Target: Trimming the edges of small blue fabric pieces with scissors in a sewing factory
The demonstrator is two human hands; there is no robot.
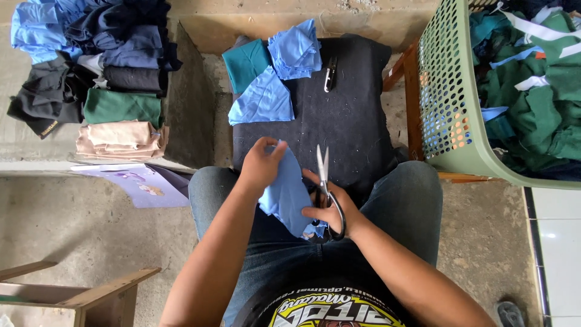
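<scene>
While the left hand [261,165] pinches the top of a blue cloth [285,194] over the lap, at the black pad's [351,121] near edge, the right hand [330,209] grips scissors [324,181], blades slightly parted, pointing up beside the cloth.

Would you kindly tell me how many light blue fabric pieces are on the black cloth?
2: one light blue piece lower left, another above it, beside the teal piece. More may lie underneath.

Light-blue cloth piece [285,195] hangs crumpled over the lap beside upright black-handled scissors [325,188].
</scene>
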